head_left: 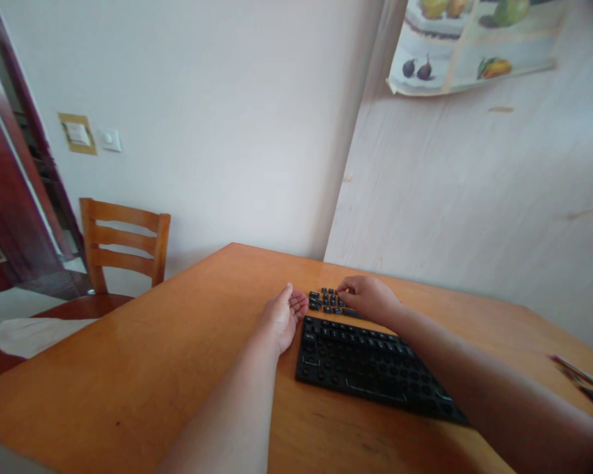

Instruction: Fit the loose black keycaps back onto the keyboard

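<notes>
A black keyboard (370, 372) lies on the wooden table, its top rows fitted with keycaps and much of its lower part bare of them. Just beyond its back edge sit loose black keycaps (327, 300) in small rows, with a longer one (350, 313) near the right end. My left hand (285, 316) rests beside the rows' left side, palm turned up and sideways, fingers slightly curled and apart. Over the right end of the rows, my right hand (368, 296) pinches a keycap at its fingertips, partly hidden by the fingers. My right forearm covers the keyboard's right part.
Thin tools (586, 382) lie at the table's right edge. A wooden chair (123, 243) stands beyond the left edge, with a white cloth (44, 336) on its seat. Walls meet behind the table (202, 316), and a fruit poster (435, 59) hangs above.
</notes>
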Action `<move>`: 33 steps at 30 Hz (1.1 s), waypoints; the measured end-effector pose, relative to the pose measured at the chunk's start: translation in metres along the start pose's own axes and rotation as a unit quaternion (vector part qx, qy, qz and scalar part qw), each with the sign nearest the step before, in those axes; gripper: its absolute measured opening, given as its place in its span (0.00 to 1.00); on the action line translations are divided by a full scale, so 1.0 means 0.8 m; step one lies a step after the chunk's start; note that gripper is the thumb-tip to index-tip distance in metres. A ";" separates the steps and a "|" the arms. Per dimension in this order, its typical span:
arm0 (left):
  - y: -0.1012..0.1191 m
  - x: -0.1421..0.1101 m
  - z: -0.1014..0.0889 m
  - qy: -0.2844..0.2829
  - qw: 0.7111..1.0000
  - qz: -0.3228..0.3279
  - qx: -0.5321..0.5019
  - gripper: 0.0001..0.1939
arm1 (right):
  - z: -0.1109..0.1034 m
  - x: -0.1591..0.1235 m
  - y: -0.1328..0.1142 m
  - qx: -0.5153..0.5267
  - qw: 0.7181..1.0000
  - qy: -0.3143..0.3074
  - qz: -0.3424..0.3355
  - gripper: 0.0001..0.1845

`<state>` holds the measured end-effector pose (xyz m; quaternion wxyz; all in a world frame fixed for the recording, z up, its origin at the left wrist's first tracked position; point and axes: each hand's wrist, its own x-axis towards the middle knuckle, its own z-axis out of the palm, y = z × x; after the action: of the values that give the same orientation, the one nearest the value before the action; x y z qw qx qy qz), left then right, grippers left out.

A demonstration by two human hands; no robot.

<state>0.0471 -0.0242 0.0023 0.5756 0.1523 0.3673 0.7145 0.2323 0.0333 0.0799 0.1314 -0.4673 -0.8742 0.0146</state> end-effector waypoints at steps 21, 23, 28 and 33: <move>0.002 -0.007 0.002 0.005 1.000 -0.002 0.016 0.16 | 0.047 0.099 0.024 -0.033 0.995 -0.090 0.019 0.15; 0.002 -0.007 0.003 0.007 1.000 -0.003 0.016 0.16 | 0.049 0.101 0.026 -0.034 0.995 -0.094 0.017 0.15; 0.002 -0.008 0.002 0.005 1.000 -0.003 0.019 0.15 | 0.053 0.103 0.029 -0.031 0.995 -0.097 0.009 0.15; 0.001 -0.006 0.001 0.001 1.000 0.001 0.020 0.15 | 0.062 0.111 0.034 -0.027 0.994 -0.103 0.006 0.13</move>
<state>0.0484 -0.0284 0.0041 0.5714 0.1632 0.3825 0.7075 0.1953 0.1266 0.0472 0.0283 -0.4715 -0.8805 0.0401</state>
